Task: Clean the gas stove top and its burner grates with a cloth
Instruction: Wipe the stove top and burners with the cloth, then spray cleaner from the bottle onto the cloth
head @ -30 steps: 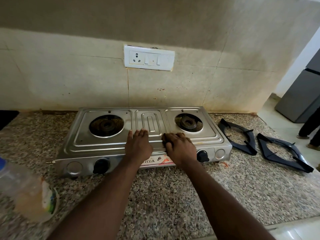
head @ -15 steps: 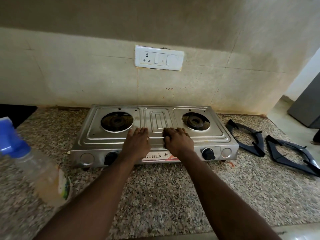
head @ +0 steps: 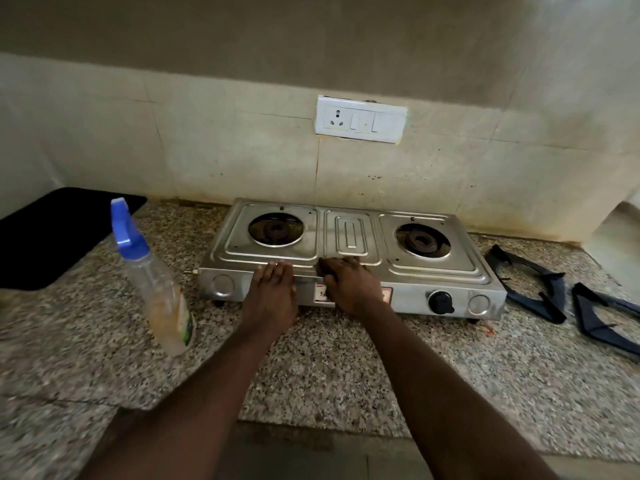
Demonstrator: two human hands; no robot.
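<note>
A steel two-burner gas stove (head: 433, 268) stands on the granite counter (head: 329, 368) against the tiled wall. Its left burner (head: 276, 229) and right burner (head: 422, 241) are bare, without grates. Two dark grates (head: 554, 289) (head: 588, 327) lie flat on the counter to the stove's right. My left hand (head: 272, 292) rests flat on the stove's front edge, fingers straight. My right hand (head: 349, 285) lies beside it over the front edge, its bent fingertips on the steel top. No cloth is in view.
A clear spray bottle (head: 159, 289) with a blue trigger head stands left of the stove. A black mat (head: 59, 233) lies at the far left. A white socket plate (head: 360, 119) sits on the wall above the stove.
The view has pulled back and swung left, bringing the whole spray bottle and the black mat into sight. Both hands stay on the stove's front edge.
</note>
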